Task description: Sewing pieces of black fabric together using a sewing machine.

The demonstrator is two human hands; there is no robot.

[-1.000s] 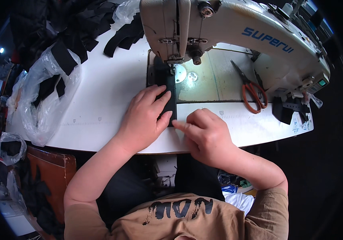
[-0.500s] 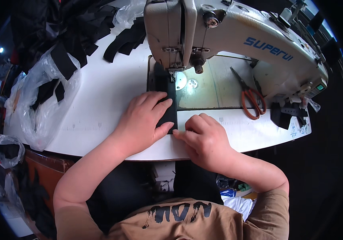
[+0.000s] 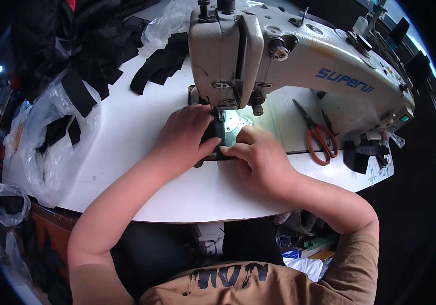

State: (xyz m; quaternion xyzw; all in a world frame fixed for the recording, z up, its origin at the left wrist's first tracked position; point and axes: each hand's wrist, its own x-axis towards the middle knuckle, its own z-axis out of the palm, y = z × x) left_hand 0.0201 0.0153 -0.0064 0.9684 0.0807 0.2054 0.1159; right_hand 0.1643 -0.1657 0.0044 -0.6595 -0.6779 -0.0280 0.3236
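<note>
A black fabric strip (image 3: 219, 130) lies lengthwise under the needle and presser foot (image 3: 221, 113) of a pale sewing machine (image 3: 218, 56). My left hand (image 3: 185, 134) rests on its left part, fingers stretched toward the foot and thumb apart, pressing it against the bed. Close to the strip's near right corner is my right hand (image 3: 263, 157), its fingers curled and its thumb and index finger pinching the edge. The strip's left part is hidden under my left hand.
Orange-handled scissors (image 3: 321, 140) lie right of my right hand. Black strips (image 3: 162, 62) are piled at the back left, near a clear plastic bag (image 3: 35, 157) holding black pieces. More black scraps (image 3: 360, 155) sit at the table's right end. The white table's front edge (image 3: 192, 221) is near my lap.
Both hands have moved away from me toward the needle along with the black strip, and more of it has passed under the foot. The view has shifted slightly.
</note>
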